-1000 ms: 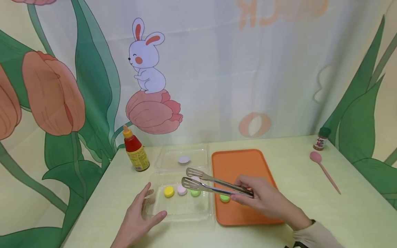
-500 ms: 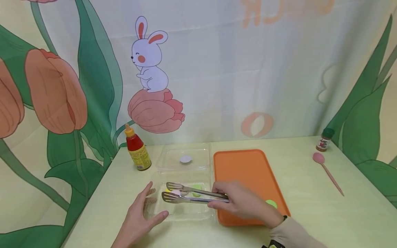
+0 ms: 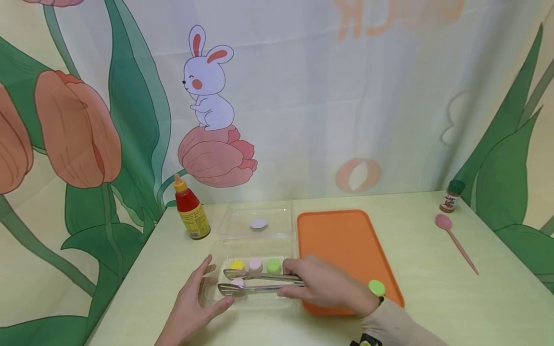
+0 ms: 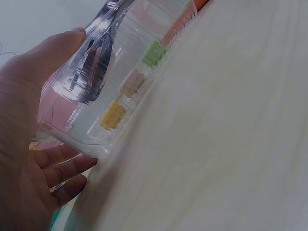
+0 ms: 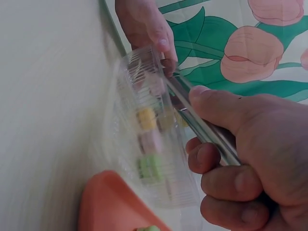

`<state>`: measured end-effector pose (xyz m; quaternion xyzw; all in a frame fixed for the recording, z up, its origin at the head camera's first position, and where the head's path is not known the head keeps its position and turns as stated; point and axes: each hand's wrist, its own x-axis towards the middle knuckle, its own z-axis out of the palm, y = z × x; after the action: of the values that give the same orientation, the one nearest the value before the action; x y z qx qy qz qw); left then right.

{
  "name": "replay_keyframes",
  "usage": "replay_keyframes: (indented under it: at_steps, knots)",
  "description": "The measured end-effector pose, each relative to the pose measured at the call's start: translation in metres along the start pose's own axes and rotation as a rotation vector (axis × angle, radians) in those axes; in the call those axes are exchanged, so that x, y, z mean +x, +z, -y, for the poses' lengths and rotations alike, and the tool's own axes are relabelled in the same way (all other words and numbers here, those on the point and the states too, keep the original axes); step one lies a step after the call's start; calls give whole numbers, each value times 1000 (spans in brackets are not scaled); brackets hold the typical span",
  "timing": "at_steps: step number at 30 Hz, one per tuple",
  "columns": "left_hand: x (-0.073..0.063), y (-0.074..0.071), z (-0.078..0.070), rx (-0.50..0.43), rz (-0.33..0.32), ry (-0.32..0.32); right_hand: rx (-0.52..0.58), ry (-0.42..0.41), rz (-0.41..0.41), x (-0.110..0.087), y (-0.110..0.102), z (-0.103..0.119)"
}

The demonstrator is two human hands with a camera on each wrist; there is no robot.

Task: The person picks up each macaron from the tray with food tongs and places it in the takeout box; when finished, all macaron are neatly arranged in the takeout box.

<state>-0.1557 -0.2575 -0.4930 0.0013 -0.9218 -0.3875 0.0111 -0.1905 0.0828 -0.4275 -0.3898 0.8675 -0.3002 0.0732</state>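
Observation:
My right hand (image 3: 320,283) grips metal tongs (image 3: 268,288) held over the open clear plastic box (image 3: 259,302). Between the slotted tips sits a pink macaron (image 3: 238,282), low over the box's near left part. Behind it, a yellow macaron (image 3: 237,265), another pink macaron (image 3: 256,264) and a green macaron (image 3: 273,265) stand in a row inside. My left hand (image 3: 192,300) spans the box's left end, thumb at the near corner and fingers extended along the side. In the left wrist view, the tong tips (image 4: 91,72) show through the clear wall.
An orange tray (image 3: 337,235) adjoins the box on the right, with a green macaron (image 3: 376,288) on it. The box's lid (image 3: 277,218) lies folded back. A sauce bottle (image 3: 192,214) stands back left; a spice jar (image 3: 451,197) and pink spoon (image 3: 456,245) are far right.
My right hand has moved the tongs left and nearer, bringing the pink macaron between their tips over the box's near left part. My left hand has stayed at the box's end.

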Motion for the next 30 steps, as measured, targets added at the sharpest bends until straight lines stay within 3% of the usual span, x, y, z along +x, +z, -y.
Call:
replay_keyframes:
  at_steps: [12,23,30]
  knots:
    - [0,1,-1,5,13,-18,-69,24,44,17,3,18]
    - [1,-1,-1,1,7,11,-59,52,49,17,2,20]
    - [0,0,0,7,11,-7,-35,73,23,12,0,18]
